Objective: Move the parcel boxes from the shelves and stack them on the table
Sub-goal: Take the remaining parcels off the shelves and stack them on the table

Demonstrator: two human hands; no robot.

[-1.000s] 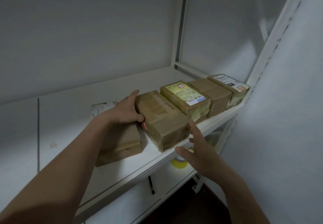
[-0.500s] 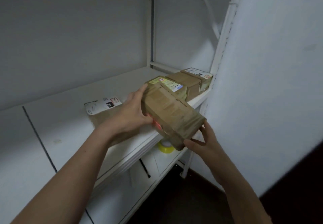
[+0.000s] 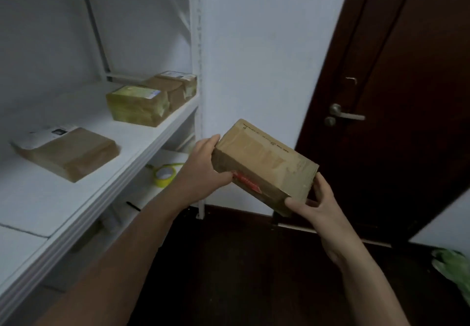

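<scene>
White shelving (image 3: 142, 145) fills the space out to the left of both hands, with a pale wall behind the carried parcel and a dark door (image 3: 396, 96) beyond the right hand. Farthest left of the hands, a flat brown parcel (image 3: 68, 152) with a white label lies alone on the shelf. Further back and closer to the hands, a yellowish box (image 3: 137, 105) sits at the front of a short row, with two more boxes (image 3: 175, 86) just behind it against the end post. Below that shelf, just left of the left wrist, a roll of yellow tape (image 3: 164, 175) rests on the lower board.

The left hand (image 3: 203, 170) is curled around the near-left end of a taped cardboard box (image 3: 264, 165), thumb on top. The right hand (image 3: 315, 203) cups the lower right corner from beneath, fingers partly closed on it. This box is in the air, clear of the shelf and tilted.

No table shows, so any stack cannot be judged. By my reading, one box is in transit and four remain shelved; most of the work looks still ahead.
</scene>
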